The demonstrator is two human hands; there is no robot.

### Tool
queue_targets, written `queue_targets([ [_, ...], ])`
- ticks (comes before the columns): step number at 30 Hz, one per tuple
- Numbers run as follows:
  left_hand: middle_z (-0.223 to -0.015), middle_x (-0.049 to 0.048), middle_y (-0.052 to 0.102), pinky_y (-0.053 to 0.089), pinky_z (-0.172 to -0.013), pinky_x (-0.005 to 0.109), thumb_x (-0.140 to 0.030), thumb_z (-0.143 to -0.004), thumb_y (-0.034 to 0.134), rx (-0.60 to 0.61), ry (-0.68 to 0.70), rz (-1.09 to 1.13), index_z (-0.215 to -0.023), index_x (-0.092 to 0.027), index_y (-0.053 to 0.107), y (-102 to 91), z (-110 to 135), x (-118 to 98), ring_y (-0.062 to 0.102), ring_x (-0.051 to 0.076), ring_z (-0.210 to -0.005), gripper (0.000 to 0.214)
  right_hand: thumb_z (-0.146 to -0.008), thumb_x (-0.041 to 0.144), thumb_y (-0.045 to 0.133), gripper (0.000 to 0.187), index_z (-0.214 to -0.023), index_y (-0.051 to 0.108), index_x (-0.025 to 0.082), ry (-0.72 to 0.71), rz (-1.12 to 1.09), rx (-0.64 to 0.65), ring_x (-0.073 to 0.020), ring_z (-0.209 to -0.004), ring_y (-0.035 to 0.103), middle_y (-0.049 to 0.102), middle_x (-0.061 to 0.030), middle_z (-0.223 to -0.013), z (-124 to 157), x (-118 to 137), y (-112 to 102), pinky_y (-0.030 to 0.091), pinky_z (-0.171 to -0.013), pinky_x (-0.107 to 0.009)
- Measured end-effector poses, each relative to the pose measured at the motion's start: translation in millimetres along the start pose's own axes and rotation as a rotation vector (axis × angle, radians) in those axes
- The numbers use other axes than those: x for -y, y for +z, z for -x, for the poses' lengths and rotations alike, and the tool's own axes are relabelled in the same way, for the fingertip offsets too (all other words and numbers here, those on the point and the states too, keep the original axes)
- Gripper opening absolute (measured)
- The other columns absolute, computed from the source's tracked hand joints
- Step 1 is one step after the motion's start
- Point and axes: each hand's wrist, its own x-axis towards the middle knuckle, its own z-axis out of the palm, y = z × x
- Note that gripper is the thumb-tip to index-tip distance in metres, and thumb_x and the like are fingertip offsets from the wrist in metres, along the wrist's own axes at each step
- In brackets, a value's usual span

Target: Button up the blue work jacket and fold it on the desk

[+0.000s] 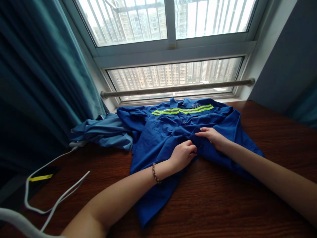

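Note:
A blue work shirt [158, 145] with a yellow-green reflective stripe across the chest lies front up on the table, its collar toward the window. Fingers curled, my left hand [184, 153] grips the front edge of the shirt below the chest. Just above and to the right, my right hand [213, 136] pinches the opposite front edge between thumb and fingers. A button shows on the placket above my hands; whatever lies between my fingertips is too small to make out. Below my hands the two front panels spread apart.
A lighter blue crumpled garment [106, 130] lies left of the shirt. White cable [58, 201] loops over the left of the brown wooden table [218, 205], near a yellow strip [41, 178]. Behind are a metal rail [178, 88], a window and a teal curtain [49, 59].

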Motion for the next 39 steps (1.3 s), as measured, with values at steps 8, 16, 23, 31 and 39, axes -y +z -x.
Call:
queue_targets([
  [8,-0.081,0.0018,0.063,0.045,-0.067,0.025,-0.021,-0.078,0.052,-0.212,-0.013,0.371,-0.075,-0.017,0.053,-11.4,-2,-3,0.053,0.012,-0.069,0.005,-0.057,0.022,0.075,0.027,-0.065,0.050,0.017,0.039,0.030,0.087,-0.0088,-0.044,0.052,0.055,0.0041,-0.052,12,3,11,0.041,-0.039,-0.018],
  [16,-0.067,-0.0018,0.058,0.044,-0.054,0.020,-0.036,-0.074,0.060,-0.208,-0.176,0.720,-0.080,-0.015,0.052,-12.6,-11,12,0.053,0.008,-0.057,0.023,-0.064,0.031,0.071,0.021,-0.066,0.057,0.015,0.043,0.017,0.202,-0.0080,-0.047,0.053,0.058,0.0010,-0.057,17,6,12,0.043,-0.043,-0.017],
  [23,-0.055,-0.0051,0.053,0.041,-0.045,0.018,-0.042,-0.071,0.062,-0.220,-0.166,0.659,-0.077,-0.016,0.053,-13.1,-7,17,0.050,0.007,-0.045,0.029,-0.064,0.032,0.071,0.022,-0.067,0.061,0.013,0.050,0.064,0.208,-0.0104,-0.049,0.055,0.061,-0.0018,-0.057,18,9,11,0.042,-0.044,-0.019],
  [31,-0.054,-0.0036,0.055,0.039,-0.047,0.018,-0.045,-0.071,0.061,-0.296,-0.113,0.433,-0.077,-0.015,0.060,-15.3,-8,22,0.048,0.007,-0.047,0.031,-0.057,0.032,0.076,0.030,-0.054,0.053,0.012,0.059,0.106,0.300,-0.0037,-0.039,0.044,0.049,0.0043,-0.045,15,12,5,0.033,-0.038,-0.015],
  [39,-0.056,-0.0026,0.056,0.039,-0.052,0.018,-0.045,-0.072,0.061,-0.316,-0.040,0.263,-0.080,-0.016,0.062,-17.3,-7,26,0.048,0.007,-0.051,0.030,-0.067,0.039,0.068,0.030,-0.072,0.060,0.011,0.068,0.042,0.387,-0.0079,-0.048,0.055,0.061,-0.0035,-0.060,9,10,-1,0.043,-0.045,-0.017],
])
